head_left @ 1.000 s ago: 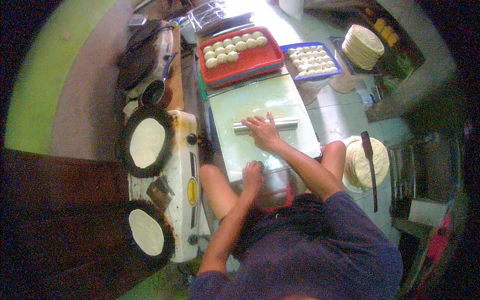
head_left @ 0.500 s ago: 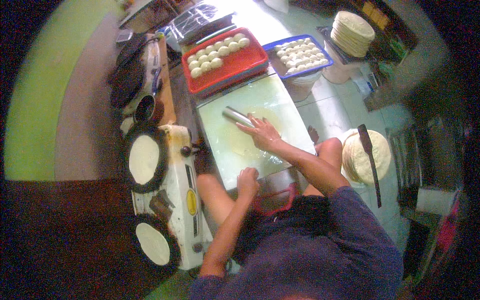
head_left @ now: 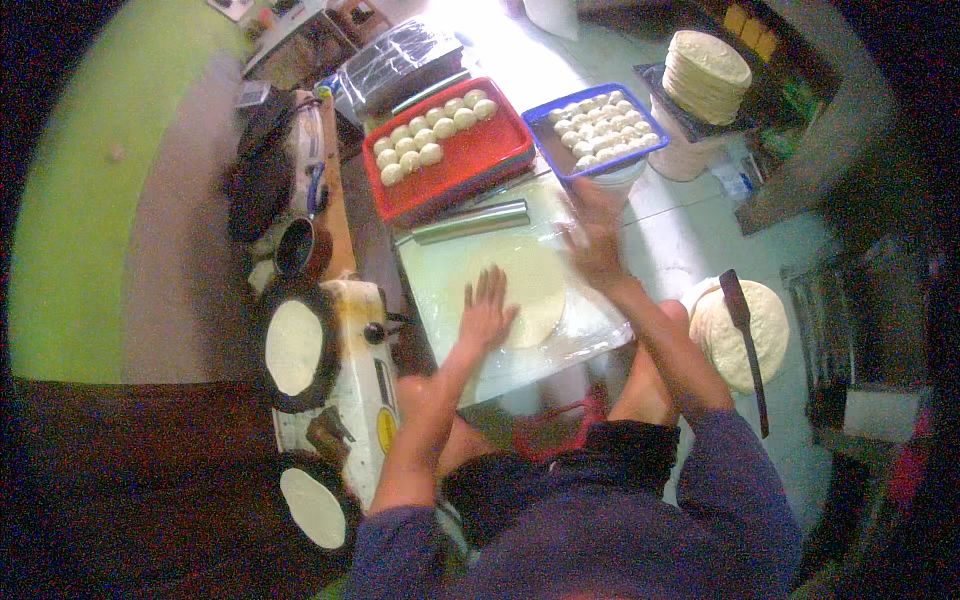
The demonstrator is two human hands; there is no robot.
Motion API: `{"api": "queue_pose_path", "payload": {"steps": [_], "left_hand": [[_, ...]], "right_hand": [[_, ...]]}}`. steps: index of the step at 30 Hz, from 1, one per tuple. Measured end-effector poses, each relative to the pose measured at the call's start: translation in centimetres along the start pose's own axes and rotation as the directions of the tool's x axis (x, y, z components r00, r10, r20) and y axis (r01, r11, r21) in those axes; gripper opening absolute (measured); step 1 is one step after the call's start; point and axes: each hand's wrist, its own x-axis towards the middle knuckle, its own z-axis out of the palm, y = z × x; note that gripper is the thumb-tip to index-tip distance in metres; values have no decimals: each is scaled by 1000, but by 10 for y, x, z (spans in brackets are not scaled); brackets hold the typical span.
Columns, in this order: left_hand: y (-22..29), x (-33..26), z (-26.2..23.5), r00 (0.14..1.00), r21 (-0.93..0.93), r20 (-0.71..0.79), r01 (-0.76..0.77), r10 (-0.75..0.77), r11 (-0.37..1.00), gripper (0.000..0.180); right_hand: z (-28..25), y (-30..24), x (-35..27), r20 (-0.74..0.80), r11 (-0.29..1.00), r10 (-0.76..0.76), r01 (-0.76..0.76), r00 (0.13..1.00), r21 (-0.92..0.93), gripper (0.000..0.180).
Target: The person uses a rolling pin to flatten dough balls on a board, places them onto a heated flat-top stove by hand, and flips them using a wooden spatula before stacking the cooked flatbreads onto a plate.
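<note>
A thin round sheet of dough lies flat on the pale square board, which has a clear plastic film over it. My left hand is open, its fingers stretched over the dough's left side. Blurred by motion, my right hand is at the board's right edge, thumb apart from the fingers, with nothing visible in it. A metal rolling pin rests across the board's far end, touched by neither hand.
Beyond the board stand a red tray and a blue tray, both with dough balls. Flatbreads lie in two pans on a stove at left. A dark spatula lies on stacked flatbreads at right; another stack stands farther back.
The rolling pin has left my right hand and now lies at the board's far end. My right hand has moved right. My left hand has come forward from the near edge and opened.
</note>
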Motion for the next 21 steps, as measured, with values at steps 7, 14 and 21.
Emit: {"api": "queue_pose_path", "payload": {"steps": [7,14,21], "left_hand": [[20,61,19,991,70,-109,80,-72,994,75],[17,5,21,968,73,-22,250,-250,965,80],[37,-131,-32,845,-345,-113,460,-523,818,74]], "right_hand": [[-301,120,-261,-176,471,735,-680,655,-562,91],[-332,118,-351,92,618,715,-566,693,-546,53],[-176,-27,-195,322,993,54,-16,945,-119,35]]}}
